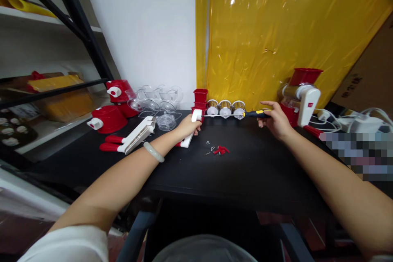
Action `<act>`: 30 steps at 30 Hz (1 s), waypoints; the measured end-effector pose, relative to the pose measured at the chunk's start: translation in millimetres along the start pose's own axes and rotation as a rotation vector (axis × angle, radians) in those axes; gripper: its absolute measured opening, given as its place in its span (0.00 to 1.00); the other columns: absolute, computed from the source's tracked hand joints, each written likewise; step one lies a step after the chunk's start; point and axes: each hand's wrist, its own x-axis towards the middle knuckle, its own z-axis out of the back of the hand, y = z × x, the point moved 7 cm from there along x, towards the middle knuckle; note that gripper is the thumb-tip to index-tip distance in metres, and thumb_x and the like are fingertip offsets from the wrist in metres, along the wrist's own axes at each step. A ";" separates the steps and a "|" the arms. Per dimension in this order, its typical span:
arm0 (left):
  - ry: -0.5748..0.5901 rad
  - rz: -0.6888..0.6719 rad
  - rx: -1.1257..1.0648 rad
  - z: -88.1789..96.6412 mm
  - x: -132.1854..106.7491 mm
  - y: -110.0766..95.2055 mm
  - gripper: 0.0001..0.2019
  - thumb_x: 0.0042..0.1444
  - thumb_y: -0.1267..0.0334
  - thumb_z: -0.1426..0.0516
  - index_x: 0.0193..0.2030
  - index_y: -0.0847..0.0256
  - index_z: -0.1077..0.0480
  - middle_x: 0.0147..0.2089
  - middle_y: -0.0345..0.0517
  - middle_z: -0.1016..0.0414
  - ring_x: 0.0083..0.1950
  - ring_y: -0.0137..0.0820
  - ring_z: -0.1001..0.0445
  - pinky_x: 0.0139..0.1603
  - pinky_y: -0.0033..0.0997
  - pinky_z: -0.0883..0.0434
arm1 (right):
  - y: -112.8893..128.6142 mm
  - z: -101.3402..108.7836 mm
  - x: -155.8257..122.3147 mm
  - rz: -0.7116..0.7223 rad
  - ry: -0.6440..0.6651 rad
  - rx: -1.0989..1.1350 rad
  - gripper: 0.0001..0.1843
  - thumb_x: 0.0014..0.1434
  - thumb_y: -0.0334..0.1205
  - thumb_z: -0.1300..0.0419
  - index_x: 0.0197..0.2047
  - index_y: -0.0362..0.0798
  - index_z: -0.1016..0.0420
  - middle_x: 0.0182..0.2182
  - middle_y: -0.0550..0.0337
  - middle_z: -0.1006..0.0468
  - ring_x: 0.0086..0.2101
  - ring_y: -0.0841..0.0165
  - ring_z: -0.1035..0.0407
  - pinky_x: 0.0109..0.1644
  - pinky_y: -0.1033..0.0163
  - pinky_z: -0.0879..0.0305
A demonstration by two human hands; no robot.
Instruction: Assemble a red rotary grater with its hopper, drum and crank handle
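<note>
My left hand point(188, 125) is closed around a white crank handle point(197, 115), whose lower arm and red grip hang toward the table. In my right hand point(278, 120) is a screwdriver point(256, 114) with a black and yellow handle. Its long thin shaft lies level and points left, its tip at the white handle's upper end; whether it sits in a screw is too small to tell. Small red parts point(221, 150) and several small metal pieces point(212, 148) lie on the table below. Behind the hands stand red hoppers point(200, 97) and three metal grater drums point(225, 107).
On the left are red grater bodies point(109, 119), white handles with red grips point(135, 136) and clear plastic parts point(166, 100). An assembled red and white grater point(303, 94) stands at right, near white cables point(365, 123). A black shelf frame point(82, 24) rises at left.
</note>
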 end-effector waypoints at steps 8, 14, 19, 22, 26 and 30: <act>0.000 0.000 -0.006 -0.1 0.2 0.4 0.06 0.50 0.74 0.45 0.32 0.62 0.38 0.19 0.36 0.33 0.16 0.25 0.35 0.18 0.24 0.36 | -4.9 4.2 3.0 0.038 -0.042 -0.069 0.22 0.56 0.51 0.40 0.49 0.54 0.40 0.19 0.71 0.30 0.16 0.70 0.34 0.19 0.66 0.38; 0.003 0.004 -0.010 -0.1 1.6 2.0 0.06 0.50 0.74 0.45 0.33 0.62 0.38 0.19 0.36 0.33 0.16 0.25 0.35 0.18 0.24 0.36 | -1.8 4.4 0.2 0.072 -0.063 -0.148 0.23 0.56 0.58 0.39 0.47 0.53 0.36 0.18 0.69 0.31 0.15 0.71 0.34 0.18 0.66 0.37; 0.001 0.013 -0.010 0.3 2.2 3.4 0.05 0.50 0.74 0.45 0.33 0.62 0.38 0.19 0.36 0.33 0.16 0.25 0.35 0.18 0.25 0.35 | 0.5 5.8 0.3 0.090 -0.069 -0.221 0.20 0.58 0.57 0.41 0.45 0.53 0.34 0.20 0.66 0.29 0.16 0.70 0.34 0.18 0.64 0.36; 0.004 0.013 -0.013 0.2 1.2 2.7 0.06 0.50 0.74 0.45 0.33 0.62 0.37 0.19 0.36 0.33 0.16 0.25 0.35 0.18 0.24 0.36 | 0.7 6.8 1.0 0.092 -0.080 -0.215 0.17 0.59 0.53 0.41 0.46 0.53 0.36 0.23 0.65 0.28 0.20 0.68 0.30 0.20 0.65 0.34; -0.004 0.021 -0.013 0.8 -0.4 1.4 0.05 0.50 0.74 0.44 0.32 0.62 0.37 0.19 0.36 0.33 0.16 0.24 0.35 0.18 0.24 0.35 | 1.3 6.0 1.2 0.093 -0.066 -0.123 0.18 0.55 0.47 0.41 0.47 0.54 0.37 0.33 0.63 0.29 0.25 0.68 0.27 0.21 0.64 0.32; -0.004 0.030 -0.009 0.5 -1.0 1.1 0.05 0.51 0.75 0.46 0.31 0.63 0.37 0.19 0.37 0.32 0.16 0.24 0.35 0.18 0.24 0.36 | -0.1 5.3 1.2 0.082 -0.042 -0.114 0.21 0.51 0.43 0.39 0.48 0.53 0.38 0.31 0.64 0.29 0.23 0.68 0.28 0.21 0.63 0.32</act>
